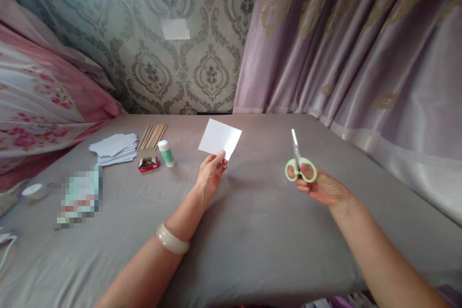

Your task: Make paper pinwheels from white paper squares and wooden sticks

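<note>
Tube [166,154]: printing too small to be read.
Box [148,165]: lettering cannot be made out.
Packet [81,195]: pixelated, so no text can be read.

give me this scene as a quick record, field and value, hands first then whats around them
left hand: pinching a white sheet near one corner
right hand: holding scissors by their pale green handles, blades pointing away from the person
contact: sheet and scissors apart
left forearm: pale bangle
surface: grey cloth
left of the sheet: white tube with green label, small red box, wooden sticks, paper stack
unclear: pixelated item at far left
background: patterned wall, pinkish curtain
</note>
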A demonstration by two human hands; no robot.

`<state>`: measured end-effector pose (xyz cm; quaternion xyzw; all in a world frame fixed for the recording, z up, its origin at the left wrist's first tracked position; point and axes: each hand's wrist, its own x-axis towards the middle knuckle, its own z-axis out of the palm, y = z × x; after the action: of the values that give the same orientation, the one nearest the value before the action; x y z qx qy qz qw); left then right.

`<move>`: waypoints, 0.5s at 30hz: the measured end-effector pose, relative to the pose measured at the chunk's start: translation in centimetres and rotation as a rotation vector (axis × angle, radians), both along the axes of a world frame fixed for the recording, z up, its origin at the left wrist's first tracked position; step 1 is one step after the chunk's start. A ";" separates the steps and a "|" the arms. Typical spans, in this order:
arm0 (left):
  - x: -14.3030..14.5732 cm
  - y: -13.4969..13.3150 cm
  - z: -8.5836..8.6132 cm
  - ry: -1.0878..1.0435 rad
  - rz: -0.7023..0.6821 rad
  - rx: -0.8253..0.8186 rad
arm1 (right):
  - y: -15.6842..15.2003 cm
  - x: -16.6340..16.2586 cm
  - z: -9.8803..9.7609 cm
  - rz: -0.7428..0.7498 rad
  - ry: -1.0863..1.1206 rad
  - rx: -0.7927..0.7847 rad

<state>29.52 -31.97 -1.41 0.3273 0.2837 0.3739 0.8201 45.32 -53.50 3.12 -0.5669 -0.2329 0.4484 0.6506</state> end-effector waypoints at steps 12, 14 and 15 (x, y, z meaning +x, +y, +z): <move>2.2 -0.9 4.8 -0.021 0.062 0.082 | 7.7 -5.3 -2.7 0.024 -0.340 -0.134; 2.3 -1.1 5.0 -0.001 0.050 0.090 | 7.2 -5.4 -3.2 0.089 -0.445 -0.168; 2.3 -1.1 5.0 0.015 0.046 0.096 | 6.9 -5.4 -3.2 0.126 -0.501 -0.174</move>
<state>31.86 -33.09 3.54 0.3623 0.2790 0.4034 0.7925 39.93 -46.64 -0.12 -0.6984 -0.3817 0.3522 0.4925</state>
